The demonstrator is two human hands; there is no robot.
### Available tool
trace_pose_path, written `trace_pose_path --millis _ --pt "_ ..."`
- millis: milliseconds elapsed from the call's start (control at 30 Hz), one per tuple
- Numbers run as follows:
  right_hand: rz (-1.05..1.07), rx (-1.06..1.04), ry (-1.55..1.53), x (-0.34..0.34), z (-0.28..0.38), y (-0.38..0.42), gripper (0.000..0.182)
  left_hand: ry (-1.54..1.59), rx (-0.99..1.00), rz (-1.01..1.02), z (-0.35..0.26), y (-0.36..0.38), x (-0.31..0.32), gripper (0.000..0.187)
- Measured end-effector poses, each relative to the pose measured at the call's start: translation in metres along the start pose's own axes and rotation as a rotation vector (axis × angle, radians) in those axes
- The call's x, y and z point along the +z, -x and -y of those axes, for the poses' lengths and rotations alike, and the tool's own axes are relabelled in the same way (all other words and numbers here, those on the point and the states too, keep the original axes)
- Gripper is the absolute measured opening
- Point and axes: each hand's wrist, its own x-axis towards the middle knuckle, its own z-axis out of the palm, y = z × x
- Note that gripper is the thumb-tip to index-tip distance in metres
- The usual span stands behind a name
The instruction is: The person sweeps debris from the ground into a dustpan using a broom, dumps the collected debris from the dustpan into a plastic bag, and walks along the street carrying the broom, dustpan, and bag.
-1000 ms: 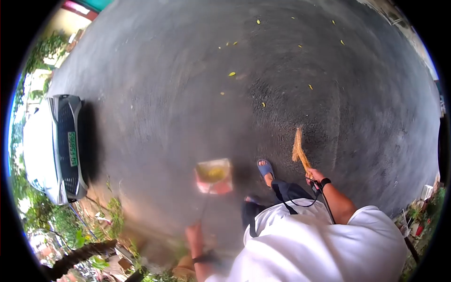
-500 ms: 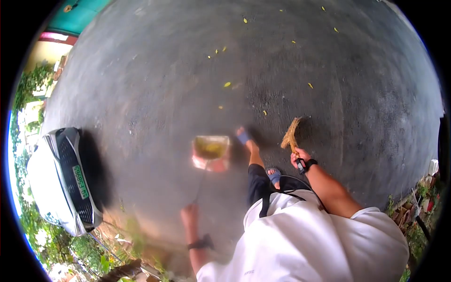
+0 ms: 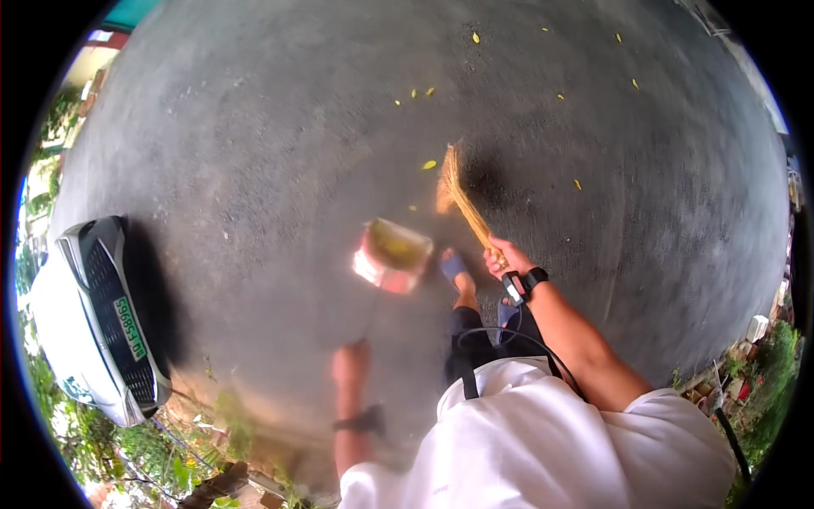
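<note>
On the grey pavement (image 3: 280,153), a blurred red-and-white dustpan (image 3: 397,281), yellowish inside, was just left of your feet (image 3: 463,282). The straw-coloured broom (image 3: 471,208) slanted forward. Your outstretched right hand (image 3: 506,257) clenched its near end; your blurred left hand (image 3: 350,365), held low, gripped the dustpan's thin handle.
</note>
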Motion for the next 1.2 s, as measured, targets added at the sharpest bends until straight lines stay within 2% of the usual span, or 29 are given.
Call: trace_pose_path --millis 67,100,267,367,467,533,567,600,733,800,867,933,967,1100,1133,1200 --pt "-0.097 -0.032 0.112 0.007 0.016 0.005 0.023 -0.053 0.0 0.021 -0.008 -0.011 -0.007 0.036" --pt "-0.169 0.016 0.221 0.018 0.029 0.019 0.022 -0.076 -0.002 0.027 -0.013 -0.016 -0.009 0.037" --pt "-0.353 -0.295 0.753 0.023 0.072 0.012 0.015 -0.127 -0.028 0.044 -0.035 -0.037 -0.019 0.039" --pt "-0.416 -0.35 1.017 0.031 0.105 -0.015 0.016 -0.108 0.024 0.004 -0.025 -0.041 -0.011 0.04" --pt "-0.589 -0.361 1.165 0.075 0.125 -0.038 0.029 -0.136 -0.061 0.049 -0.029 -0.043 -0.005 0.04" --pt "-0.591 -0.486 1.498 0.039 0.134 -0.109 0.034 -0.079 -0.127 0.071 -0.04 -0.039 -0.011 0.034" --pt "-0.648 -0.498 1.668 0.051 0.127 -0.113 0.035 -0.051 -0.159 0.084 -0.047 -0.039 -0.016 0.033" --pt "-0.615 -0.567 1.772 0.035 0.114 -0.133 0.039 -0.05 -0.162 0.097 -0.053 -0.04 -0.022 0.032" --pt "-0.366 -0.494 1.886 0.004 0.029 -0.109 0.044 -0.027 -0.182 0.104 -0.059 -0.043 -0.027 0.031" --pt "-0.271 -0.236 1.645 0.013 0.015 -0.056 0.045 -0.009 -0.201 0.12 -0.061 -0.043 -0.033 0.031" --pt "-0.214 -0.309 1.753 -0.018 0.005 -0.039 0.042 -0.019 -0.193 0.103 -0.048 -0.044 -0.023 0.031" --pt "-0.173 -0.382 1.748 -0.006 0.002 0.005 0.035 -0.026 -0.181 0.094 -0.041 -0.044 -0.016 0.031" --pt "-0.153 -0.388 1.81 -0.012 0.001 0.013 0.04 -0.028 -0.175 0.091 -0.04 -0.045 -0.015 0.031" --pt "-0.252 -0.392 1.706 0.019 0.022 0.037 0.038 -0.027 -0.172 0.096 -0.042 -0.044 -0.016 0.032" --pt "-0.25 -0.494 1.81 0.009 0.027 0.021 0.037 -0.028 -0.17 0.1 -0.044 -0.045 -0.019 0.033" --pt "-0.318 -0.646 1.725 -0.004 0.029 -0.013 0.036 -0.032 -0.169 0.114 -0.045 -0.045 -0.022 0.033"
